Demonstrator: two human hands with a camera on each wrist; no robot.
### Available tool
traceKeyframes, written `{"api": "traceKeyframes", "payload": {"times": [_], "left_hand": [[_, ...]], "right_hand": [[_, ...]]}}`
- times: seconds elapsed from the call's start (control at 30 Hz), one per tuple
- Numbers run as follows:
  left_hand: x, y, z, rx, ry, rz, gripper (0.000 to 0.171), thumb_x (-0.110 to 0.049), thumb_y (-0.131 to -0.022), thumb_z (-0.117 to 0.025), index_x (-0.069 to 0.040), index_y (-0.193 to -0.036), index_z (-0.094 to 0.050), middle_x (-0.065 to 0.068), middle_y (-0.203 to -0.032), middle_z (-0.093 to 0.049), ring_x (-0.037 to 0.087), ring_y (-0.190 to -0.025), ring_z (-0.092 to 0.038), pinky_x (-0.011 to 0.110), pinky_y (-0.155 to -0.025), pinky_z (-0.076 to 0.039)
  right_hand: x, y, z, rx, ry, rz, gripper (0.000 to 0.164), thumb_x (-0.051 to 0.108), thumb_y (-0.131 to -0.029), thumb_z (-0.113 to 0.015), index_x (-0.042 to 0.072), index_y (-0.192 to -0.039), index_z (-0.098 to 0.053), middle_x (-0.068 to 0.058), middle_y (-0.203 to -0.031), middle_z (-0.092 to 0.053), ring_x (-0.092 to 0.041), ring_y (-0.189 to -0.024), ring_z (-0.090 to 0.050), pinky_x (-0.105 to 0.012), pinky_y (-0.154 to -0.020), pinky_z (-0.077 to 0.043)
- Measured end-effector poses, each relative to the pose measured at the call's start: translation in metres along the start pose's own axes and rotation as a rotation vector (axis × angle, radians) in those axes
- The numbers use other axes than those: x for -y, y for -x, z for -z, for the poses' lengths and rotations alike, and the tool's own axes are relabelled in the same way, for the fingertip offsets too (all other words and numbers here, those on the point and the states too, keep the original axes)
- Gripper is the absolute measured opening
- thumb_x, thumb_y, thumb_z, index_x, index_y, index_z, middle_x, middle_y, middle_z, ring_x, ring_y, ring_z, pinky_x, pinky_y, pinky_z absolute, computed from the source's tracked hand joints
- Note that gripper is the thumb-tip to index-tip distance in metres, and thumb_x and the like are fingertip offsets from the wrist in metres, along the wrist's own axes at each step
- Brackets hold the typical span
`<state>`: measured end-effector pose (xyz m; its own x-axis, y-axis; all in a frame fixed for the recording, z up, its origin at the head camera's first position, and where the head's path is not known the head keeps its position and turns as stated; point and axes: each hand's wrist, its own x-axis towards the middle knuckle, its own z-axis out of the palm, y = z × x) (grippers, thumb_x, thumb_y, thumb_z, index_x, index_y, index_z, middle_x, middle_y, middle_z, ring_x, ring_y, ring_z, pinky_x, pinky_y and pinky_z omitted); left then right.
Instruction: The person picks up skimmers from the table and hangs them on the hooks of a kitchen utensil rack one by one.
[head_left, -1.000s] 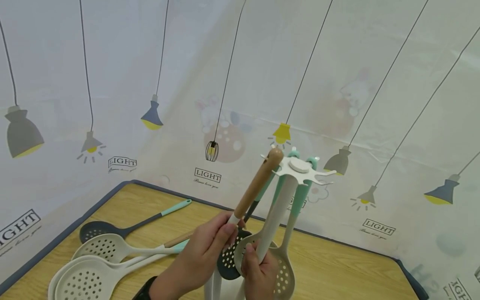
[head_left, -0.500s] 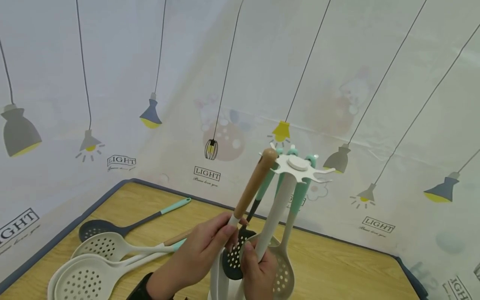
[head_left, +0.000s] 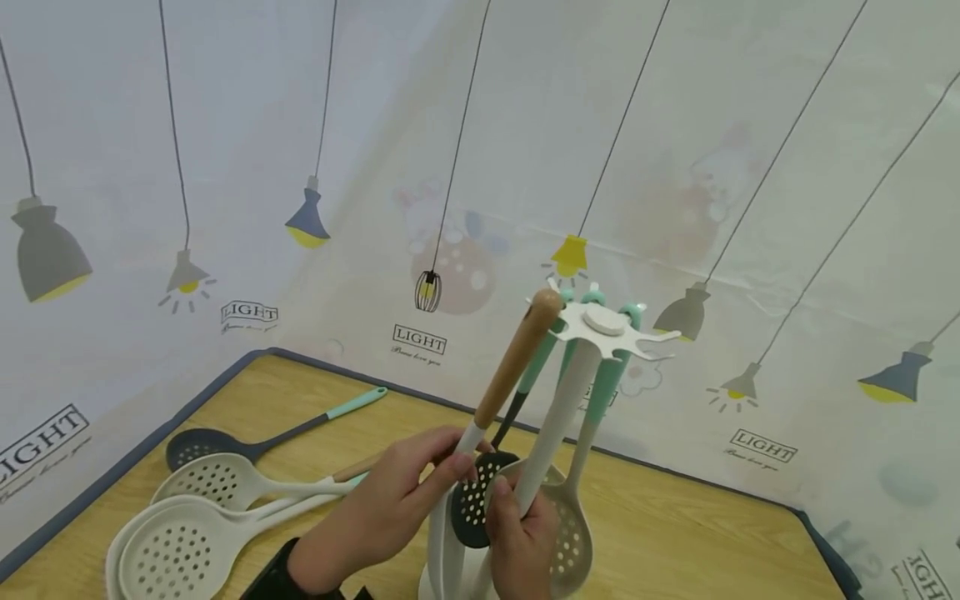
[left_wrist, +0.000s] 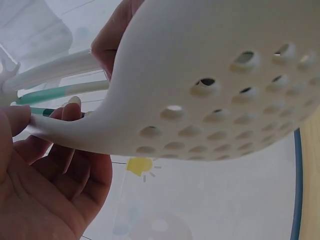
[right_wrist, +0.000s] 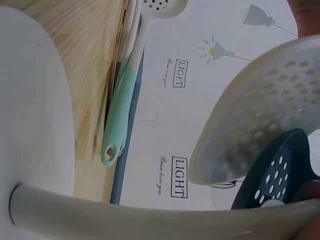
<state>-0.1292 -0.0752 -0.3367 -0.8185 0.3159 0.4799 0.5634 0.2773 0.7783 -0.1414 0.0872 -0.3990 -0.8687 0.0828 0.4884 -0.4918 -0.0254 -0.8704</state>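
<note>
Left arm: forearm slanted up and to the right from the bottom edge, dark cuff [head_left: 276,575] at the wrist. On my head feed the left hand [head_left: 405,492] was part closed, thumb and fingers pinching the white neck of a perforated skimmer [left_wrist: 215,95] just below its wooden handle [head_left: 513,367]. The skimmer was tilted, handle tip up beside the rack top [head_left: 600,325]; whether they touched, I couldn't tell. Its bowl hung below the hand.

Right arm: forearm out of frame. I saw the right hand [head_left: 522,537] at the bottom edge, thumb upward, fingers curled round the stand's white post [head_left: 558,417], which leaned right.

Mint-handled utensils hung on the rack top, among them a dark slotted turner [head_left: 472,508] and a beige perforated ladle [head_left: 573,537]. More skimmers [head_left: 176,546] lay on the wooden table [head_left: 675,521], left of the hands.
</note>
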Motion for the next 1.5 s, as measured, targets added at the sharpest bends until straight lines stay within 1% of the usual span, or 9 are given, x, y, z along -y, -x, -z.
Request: {"api": "traceKeyframes", "payload": {"times": [0.17, 0.33, 0.67, 0.8, 0.93, 1.07, 1.23, 1.43, 1.5], "left_hand": [[0.003, 0.005, 0.004, -0.010, -0.032, 0.010, 0.027, -0.025, -0.109, -0.045, -0.015, -0.123, -0.066, 0.002, -0.111, -0.069, 0.008, -0.099, -0.062, 0.027, -0.084, -0.055], [0.007, 0.011, 0.011, -0.045, -0.080, 0.064, 0.028, -0.029, -0.110, -0.043, -0.021, -0.126, -0.065, -0.004, -0.118, -0.069, 0.009, -0.107, -0.065, 0.029, -0.088, -0.056], [0.033, 0.020, 0.030, -0.092, -0.262, 0.140, 0.025, -0.034, -0.109, -0.046, -0.025, -0.117, -0.068, -0.014, -0.109, -0.068, 0.003, -0.101, -0.066, 0.027, -0.083, -0.056], [0.042, 0.019, 0.037, -0.096, -0.381, 0.236, 0.019, -0.038, -0.105, -0.054, -0.028, -0.110, -0.069, -0.015, -0.102, -0.067, 0.004, -0.098, -0.065, 0.031, -0.083, -0.056], [0.051, 0.018, 0.044, -0.029, -0.526, 0.380, 0.020, -0.038, -0.101, -0.061, -0.022, -0.109, -0.070, -0.007, -0.102, -0.068, 0.010, -0.096, -0.064, 0.037, -0.082, -0.055], [0.063, 0.020, 0.051, 0.067, -0.579, 0.487, 0.022, -0.031, -0.098, -0.067, -0.016, -0.113, -0.070, 0.001, -0.109, -0.069, 0.018, -0.101, -0.066, 0.042, -0.083, -0.055], [0.079, 0.023, 0.055, 0.118, -0.596, 0.528, 0.025, -0.021, -0.092, -0.075, -0.012, -0.115, -0.070, 0.006, -0.114, -0.071, 0.026, -0.109, -0.066, 0.048, -0.091, -0.054], [0.093, 0.024, 0.060, 0.180, -0.598, 0.566, 0.031, -0.016, -0.083, -0.082, -0.008, -0.112, -0.072, 0.007, -0.108, -0.071, 0.024, -0.101, -0.067, 0.047, -0.088, -0.054], [0.098, 0.025, 0.061, 0.192, -0.591, 0.571, 0.030, -0.014, -0.082, -0.083, -0.008, -0.110, -0.072, 0.006, -0.106, -0.071, 0.023, -0.098, -0.066, 0.046, -0.086, -0.054]], "right_hand": [[-0.002, 0.000, 0.000, 0.017, -0.042, 0.060, 0.024, -0.005, -0.101, -0.049, -0.006, -0.077, -0.048, -0.012, -0.054, -0.035, -0.013, -0.044, -0.034, -0.025, -0.036, -0.032], [-0.004, 0.000, 0.001, 0.009, -0.042, 0.059, 0.024, -0.006, -0.100, -0.049, -0.006, -0.076, -0.048, -0.013, -0.052, -0.034, -0.012, -0.042, -0.033, -0.024, -0.036, -0.031], [-0.005, 0.001, 0.001, 0.020, -0.053, 0.064, 0.021, -0.008, -0.099, -0.047, -0.006, -0.078, -0.048, -0.013, -0.053, -0.034, -0.012, -0.043, -0.034, -0.023, -0.036, -0.033], [-0.005, 0.000, 0.002, 0.024, -0.077, 0.058, 0.020, -0.010, -0.098, -0.047, -0.007, -0.078, -0.047, -0.012, -0.053, -0.033, -0.015, -0.043, -0.032, -0.024, -0.036, -0.032], [-0.003, -0.001, 0.003, 0.033, -0.128, -0.011, 0.018, -0.010, -0.096, -0.047, -0.011, -0.078, -0.046, -0.008, -0.052, -0.033, -0.016, -0.043, -0.030, -0.026, -0.036, -0.030], [-0.002, -0.002, 0.006, 0.057, -0.176, -0.091, 0.018, -0.008, -0.095, -0.050, -0.014, -0.080, -0.043, -0.004, -0.052, -0.034, -0.018, -0.043, -0.028, -0.027, -0.036, -0.029], [-0.004, -0.005, 0.011, 0.122, -0.213, -0.138, 0.022, -0.005, -0.095, -0.052, -0.014, -0.078, -0.040, -0.004, -0.050, -0.036, -0.022, -0.043, -0.027, -0.027, -0.035, -0.030], [-0.005, -0.009, 0.020, 0.258, -0.284, -0.190, 0.022, 0.000, -0.096, -0.051, 0.006, -0.075, -0.048, 0.006, -0.054, -0.043, -0.019, -0.046, -0.029, -0.030, -0.039, -0.029], [-0.006, -0.011, 0.023, 0.334, -0.277, -0.212, 0.024, 0.003, -0.098, -0.050, 0.006, -0.075, -0.047, 0.007, -0.056, -0.045, -0.014, -0.046, -0.033, -0.027, -0.040, -0.032]]}}
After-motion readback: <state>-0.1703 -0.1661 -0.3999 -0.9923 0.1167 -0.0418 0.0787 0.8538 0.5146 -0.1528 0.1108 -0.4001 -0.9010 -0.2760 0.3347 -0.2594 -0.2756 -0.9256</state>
